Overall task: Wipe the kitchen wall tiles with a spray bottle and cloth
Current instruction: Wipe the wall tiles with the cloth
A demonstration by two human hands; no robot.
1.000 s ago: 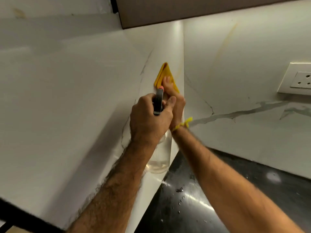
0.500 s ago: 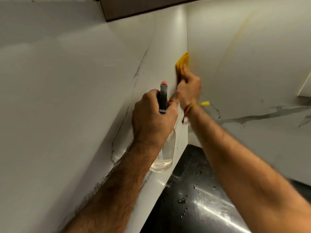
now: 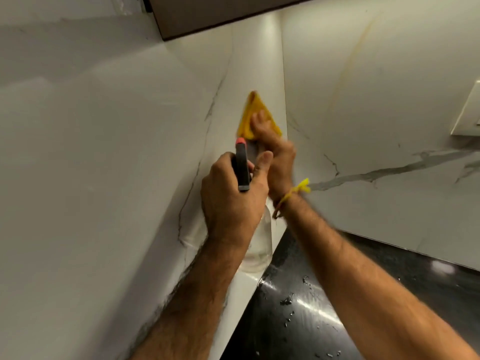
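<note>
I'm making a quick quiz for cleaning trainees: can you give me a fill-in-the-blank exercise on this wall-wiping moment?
1. The right hand presses a ____ cloth against the wall tiles.
2. The left hand grips the ____ bottle.
3. Water droplets lie on the ____ countertop.
4. A yellow thread is tied round the ____ wrist.

Missing words: yellow; spray; black; right

- Bare wall tiles (image 3: 104, 157) lie open from 9 to 11 o'clock of the left hand (image 3: 231, 201)
- A cabinet (image 3: 207, 14) overhangs at 12 o'clock, capping the corner
- At 3 o'clock a switch plate (image 3: 467, 113) juts from the tiles
- The wet black counter (image 3: 298, 307) bounds 5 o'clock
</note>
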